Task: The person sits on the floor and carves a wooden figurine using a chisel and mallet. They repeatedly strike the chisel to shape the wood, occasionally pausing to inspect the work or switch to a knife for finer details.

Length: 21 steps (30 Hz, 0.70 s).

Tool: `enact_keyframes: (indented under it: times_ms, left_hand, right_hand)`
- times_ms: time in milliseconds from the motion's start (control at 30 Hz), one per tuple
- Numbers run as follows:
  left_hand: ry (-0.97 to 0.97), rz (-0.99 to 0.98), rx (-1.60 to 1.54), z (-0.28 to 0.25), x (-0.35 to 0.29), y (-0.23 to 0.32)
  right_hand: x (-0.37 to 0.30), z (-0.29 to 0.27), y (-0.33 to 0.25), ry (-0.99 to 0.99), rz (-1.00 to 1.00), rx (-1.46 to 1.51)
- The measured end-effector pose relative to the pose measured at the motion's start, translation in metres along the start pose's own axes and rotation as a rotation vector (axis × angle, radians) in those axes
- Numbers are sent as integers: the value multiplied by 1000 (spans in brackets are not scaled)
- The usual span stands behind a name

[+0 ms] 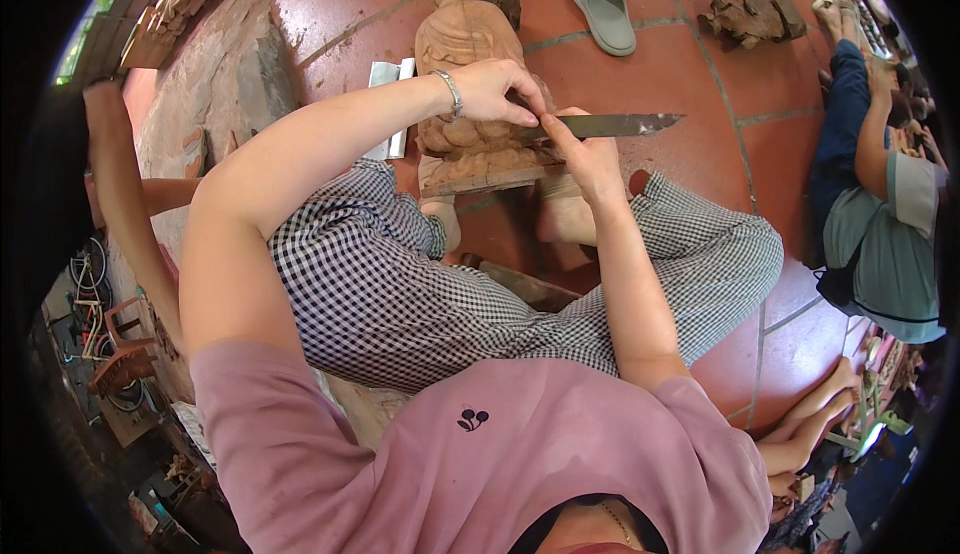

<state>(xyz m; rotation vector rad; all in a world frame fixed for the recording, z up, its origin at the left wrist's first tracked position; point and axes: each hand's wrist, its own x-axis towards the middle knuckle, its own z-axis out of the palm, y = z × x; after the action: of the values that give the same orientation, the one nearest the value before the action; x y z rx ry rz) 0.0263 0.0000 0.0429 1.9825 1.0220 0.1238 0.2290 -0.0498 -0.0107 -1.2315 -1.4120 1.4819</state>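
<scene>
Between my bare feet a carved wooden statue of a seated figure (462, 36) stands on the tiled floor. Over its lower front I hold a flat, dark metal blade (628, 125) that tapers to the right and looks like a knife. My right hand (588, 154) is closed round the middle of the blade, its thumb pressed along the near face. My left hand (492, 92), with a bracelet at the wrist, has its fingers bent and pinched at the blade's left end beside the right thumb. What lies under the left fingers is hidden.
A grey-green slipper (606, 16) and a rough wood chunk (750, 18) lie beyond on the red tiles. Left of the statue is a white and silver flat item (384, 104), near a large wood slab (225, 74). Other people (885, 204) sit at the right; another person's arm (128, 184) shows left.
</scene>
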Motion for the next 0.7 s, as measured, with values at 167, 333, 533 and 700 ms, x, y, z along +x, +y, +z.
enact_keyframes:
  times_ms: [167,333,533,700]
  left_hand:
    - [-4,78,39,0,1,-11]
    - [-19,147,97,1,2,-12]
    - [34,122,234,3,3,-1]
    - [-22,162,-10,-3,3,-18]
  right_hand:
    - [-4,17,-5,85,-189,-339]
    - [-10,21,-11,108,-142,-424]
    - [-12,13,-23,21,-91,-246]
    - [-2,25,-5,138,-310,-296]
